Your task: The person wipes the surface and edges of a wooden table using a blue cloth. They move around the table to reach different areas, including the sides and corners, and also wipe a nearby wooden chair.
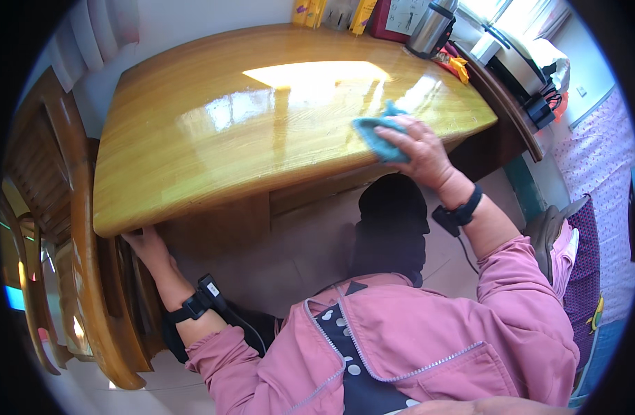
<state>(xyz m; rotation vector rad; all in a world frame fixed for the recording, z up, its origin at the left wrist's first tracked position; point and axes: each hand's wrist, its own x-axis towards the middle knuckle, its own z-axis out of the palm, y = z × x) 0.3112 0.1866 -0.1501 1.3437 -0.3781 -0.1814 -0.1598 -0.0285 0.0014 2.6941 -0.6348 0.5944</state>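
Note:
A glossy wooden table [193, 150] with rounded edges spreads out in front of me. Near its front edge, right of the middle, my right hand [418, 148] presses a crumpled blue-green cloth [382, 137] on the tabletop, its fingers over the cloth. My left hand [149, 246] is at the table's front left corner, just below the edge; its fingers are partly hidden under the tabletop, so I cannot tell how they are set.
Wooden chairs [81, 218] stand close at the left. Along the back are yellow boxes [309, 11], a glass container [339, 15], a red-framed clock [397, 18] and a steel flask [432, 31]. A dark side surface [499, 98] with appliances adjoins the right.

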